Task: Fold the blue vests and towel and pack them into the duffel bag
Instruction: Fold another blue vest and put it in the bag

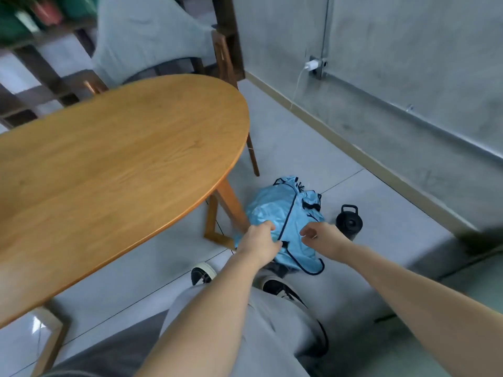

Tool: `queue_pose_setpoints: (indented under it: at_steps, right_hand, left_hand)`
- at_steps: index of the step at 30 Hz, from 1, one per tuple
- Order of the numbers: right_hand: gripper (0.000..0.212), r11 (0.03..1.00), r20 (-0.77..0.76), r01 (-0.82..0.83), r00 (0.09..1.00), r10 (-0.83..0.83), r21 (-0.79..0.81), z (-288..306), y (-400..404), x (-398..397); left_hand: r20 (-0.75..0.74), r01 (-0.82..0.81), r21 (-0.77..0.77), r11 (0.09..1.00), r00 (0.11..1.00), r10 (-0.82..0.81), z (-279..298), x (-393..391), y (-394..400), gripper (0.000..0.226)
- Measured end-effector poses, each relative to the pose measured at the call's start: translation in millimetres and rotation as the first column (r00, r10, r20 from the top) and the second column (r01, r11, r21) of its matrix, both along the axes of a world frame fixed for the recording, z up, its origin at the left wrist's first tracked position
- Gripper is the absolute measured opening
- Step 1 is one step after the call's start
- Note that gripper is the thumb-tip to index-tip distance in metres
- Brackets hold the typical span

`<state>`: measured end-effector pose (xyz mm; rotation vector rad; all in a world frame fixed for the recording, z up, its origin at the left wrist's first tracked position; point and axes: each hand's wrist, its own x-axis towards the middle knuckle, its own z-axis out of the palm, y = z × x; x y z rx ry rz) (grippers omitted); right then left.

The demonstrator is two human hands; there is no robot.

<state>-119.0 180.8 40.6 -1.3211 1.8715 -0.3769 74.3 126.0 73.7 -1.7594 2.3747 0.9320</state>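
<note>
Nearest the camera are the person's grey trouser legs (261, 330) and two bare forearms reaching forward and down, with dark shoes with white soles (202, 272) planted on the pale tiled floor (381, 202) just behind the hands.

The left hand (258, 244) has its fingers curled into the near left part of a heap of light blue vests (283, 210), gripping a bunch of the cloth. The right hand (322, 236) hovers just to its right over the same heap, fingers loosely bent and spread, with nothing clearly caught in them; whether the fingertips touch the fabric cannot be told.

The vests lie crumpled on the floor, spreading away from both hands. The fabric is thin, shiny and sky blue, edged with narrow dark piping that traces curved armholes and hems. One dark line runs up between the two hands, and a looped hem sticks out below the right wrist. Small black ties or clips show at the far right of the pile.

Just beyond the right hand stands a black round bottle with a loop handle (349, 221). Left of the left hand a wooden table leg (226, 205) comes down, and the oval wooden tabletop (117, 164) spreads further left. Beyond it a chair draped in grey cloth (147, 36) stands, and a white charger (311, 65) is plugged into the grey wall.
</note>
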Motion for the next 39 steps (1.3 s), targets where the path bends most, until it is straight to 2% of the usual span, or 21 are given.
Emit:
queue_pose_setpoints:
  at_steps: [5,10,13,16,20,23,27,31,34,37,39]
  right_hand:
    - [0.023,0.994,0.044,0.037,0.998,-0.041,0.101,-64.0,-34.6,-8.9]
    - [0.020,0.977,0.081,0.071,0.993,-0.088,0.201,-128.8,-64.9,-13.6]
    - [0.021,0.964,0.109,0.105,0.985,-0.135,0.245,-160.8,-84.7,-10.5]
    - [0.023,0.962,0.164,0.164,0.966,-0.202,0.220,-180.1,-107.2,-4.3]
    - [0.031,0.961,0.231,0.163,0.949,-0.215,0.224,-197.4,-133.1,1.4]
    - [0.031,0.941,0.345,0.213,0.890,-0.298,0.264,-204.2,-144.5,2.2]
    - [0.035,0.933,0.403,0.225,0.855,-0.327,0.279,-196.8,-153.8,4.0]
    - [0.023,0.942,0.428,0.265,0.841,-0.330,0.205,-169.0,-152.7,-2.1]
    - [0.021,0.945,0.462,0.285,0.824,-0.328,0.163,-118.9,-144.8,-11.6]
    - [0.038,0.963,0.462,0.255,0.846,-0.267,0.090,-56.5,-137.4,-24.0]
    - [0.044,0.970,0.452,0.243,0.863,-0.223,0.015,-14.7,-132.9,-32.7]
  left_hand:
    - [0.005,-0.079,0.117,0.990,0.997,0.079,-54.0,-12.2,-36.9,0.053]
    - [0.123,0.031,0.150,0.988,0.991,-0.049,-107.9,-28.5,-67.3,0.051]
    - [0.139,0.012,0.205,0.979,0.989,-0.041,-135.5,-39.8,-83.8,0.048]
    - [0.125,-0.062,0.257,0.964,0.992,0.030,-160.2,-50.6,-98.6,0.056]
    - [0.128,-0.066,0.262,0.963,0.991,0.033,-187.1,-57.8,-115.4,0.054]
    - [0.129,-0.085,0.255,0.963,0.990,0.053,-197.9,-57.0,-122.8,0.054]
    - [0.122,-0.143,0.249,0.958,0.986,0.115,-200.6,-56.4,-127.3,0.053]
    - [0.070,-0.190,0.234,0.954,0.981,0.179,-183.0,-63.2,-130.2,0.062]
    - [-0.020,-0.221,0.230,0.948,0.973,0.232,-142.7,-71.3,-130.6,0.059]
    - [-0.185,-0.257,0.229,0.939,0.935,0.301,-89.5,-80.8,-122.8,0.049]
    - [-0.274,-0.265,0.218,0.939,0.907,0.319,-55.8,-85.1,-111.5,0.053]
